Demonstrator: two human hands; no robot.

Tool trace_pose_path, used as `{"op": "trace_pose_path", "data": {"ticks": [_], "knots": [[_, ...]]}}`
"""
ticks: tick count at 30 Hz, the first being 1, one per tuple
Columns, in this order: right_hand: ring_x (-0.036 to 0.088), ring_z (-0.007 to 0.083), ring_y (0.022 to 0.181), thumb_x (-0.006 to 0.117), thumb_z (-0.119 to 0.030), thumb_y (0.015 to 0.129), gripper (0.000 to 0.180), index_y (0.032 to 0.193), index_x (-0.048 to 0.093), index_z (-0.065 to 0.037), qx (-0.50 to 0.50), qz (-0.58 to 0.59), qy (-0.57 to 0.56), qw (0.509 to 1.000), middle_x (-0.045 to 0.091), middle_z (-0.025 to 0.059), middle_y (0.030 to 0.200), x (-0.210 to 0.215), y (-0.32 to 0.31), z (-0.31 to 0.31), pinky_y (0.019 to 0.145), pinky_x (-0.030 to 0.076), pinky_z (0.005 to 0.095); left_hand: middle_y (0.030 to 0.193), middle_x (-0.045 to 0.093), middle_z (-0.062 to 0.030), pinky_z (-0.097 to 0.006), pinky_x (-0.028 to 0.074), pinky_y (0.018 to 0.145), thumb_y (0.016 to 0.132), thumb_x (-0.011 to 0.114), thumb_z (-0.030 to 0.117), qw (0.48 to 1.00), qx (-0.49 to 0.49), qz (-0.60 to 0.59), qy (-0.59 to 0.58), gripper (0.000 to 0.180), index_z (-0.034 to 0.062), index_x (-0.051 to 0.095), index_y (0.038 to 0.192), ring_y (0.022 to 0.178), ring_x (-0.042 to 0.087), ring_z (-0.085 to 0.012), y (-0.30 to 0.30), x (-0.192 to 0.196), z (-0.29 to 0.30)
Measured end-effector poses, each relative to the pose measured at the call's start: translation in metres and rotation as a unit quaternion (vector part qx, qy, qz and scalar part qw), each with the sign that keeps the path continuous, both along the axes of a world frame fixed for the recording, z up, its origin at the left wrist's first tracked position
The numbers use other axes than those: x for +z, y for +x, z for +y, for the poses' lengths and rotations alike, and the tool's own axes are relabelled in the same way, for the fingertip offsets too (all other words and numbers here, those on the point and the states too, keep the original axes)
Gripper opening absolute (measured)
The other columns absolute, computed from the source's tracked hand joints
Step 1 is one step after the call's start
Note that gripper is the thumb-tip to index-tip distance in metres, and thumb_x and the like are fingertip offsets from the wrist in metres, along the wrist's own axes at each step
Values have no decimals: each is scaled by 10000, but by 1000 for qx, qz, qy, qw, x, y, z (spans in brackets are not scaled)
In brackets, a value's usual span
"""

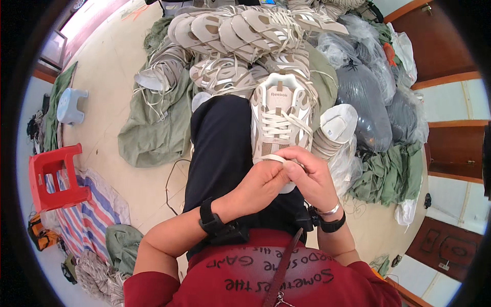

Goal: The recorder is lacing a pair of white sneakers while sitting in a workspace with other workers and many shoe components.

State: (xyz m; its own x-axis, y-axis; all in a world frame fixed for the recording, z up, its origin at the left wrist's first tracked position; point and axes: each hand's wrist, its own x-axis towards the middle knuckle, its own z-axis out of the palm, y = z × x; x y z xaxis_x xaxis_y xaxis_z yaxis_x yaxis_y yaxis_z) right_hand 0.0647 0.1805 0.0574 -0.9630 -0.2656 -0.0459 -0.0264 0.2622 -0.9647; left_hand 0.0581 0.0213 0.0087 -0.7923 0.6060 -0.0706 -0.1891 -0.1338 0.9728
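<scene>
A beige and white sneaker [281,105] rests on my dark-trousered leg, its toe toward me and its cream laces crossed over the tongue. Just above the toe, my left hand [260,185] and my right hand [311,179] meet, fingers closed in a pinch. A short stretch of flat cream shoelace [273,158] shows between the fingertips of both hands. The rest of that lace is hidden behind my fingers. My hands also cover most of the shoe's toe.
Beyond my knee lies a heap of similar beige shoe uppers [240,36] over green sacks [153,128]. Dark plastic bags [363,102] and stacked pale shoe parts [338,124] lie to the right. A red stool [59,176] and a blue stool [71,106] stand left.
</scene>
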Motion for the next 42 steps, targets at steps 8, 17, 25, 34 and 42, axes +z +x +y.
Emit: {"op": "trace_pose_path", "data": {"ticks": [8,17,25,34,42], "knots": [[589,67,839,583,-90,936,133,1011,628,10,-45,-108,-151,982,662,26,988,-4,3,-1,743,494,230,850,645,-40,-288,483,722,1039,426,229,986,-98,22,-135,336,-43,617,989,809,565,-83,-5,21,-5],[596,67,762,546,-145,968,179,1049,625,-6,-103,-172,-235,951,681,72,942,-1,6,11,562,460,175,737,608,-179,-415,462,645,999,473,268,990,-36,95,-93,310,24,634,898,713,594,-369,3,11,6],[631,128,783,509,-110,978,194,1087,607,18,-102,-84,-341,931,657,79,868,-7,2,15,683,541,278,737,598,-204,-467,442,645,999,455,310,984,-51,124,-119,358,10,590,857,731,583,-402,6,12,6],[437,45,613,520,-128,983,220,1112,633,8,-218,-77,-281,931,598,8,841,5,3,22,545,351,185,906,667,-172,-336,513,754,967,534,210,969,-62,188,-145,239,23,648,1061,811,656,-287,2,10,5],[373,15,613,536,-112,965,122,1028,598,-28,-502,370,57,780,624,6,861,97,1,131,531,298,176,975,669,-127,-332,493,823,878,591,32,944,118,263,-163,177,19,649,1045,917,644,-270,-36,10,-23]]}}
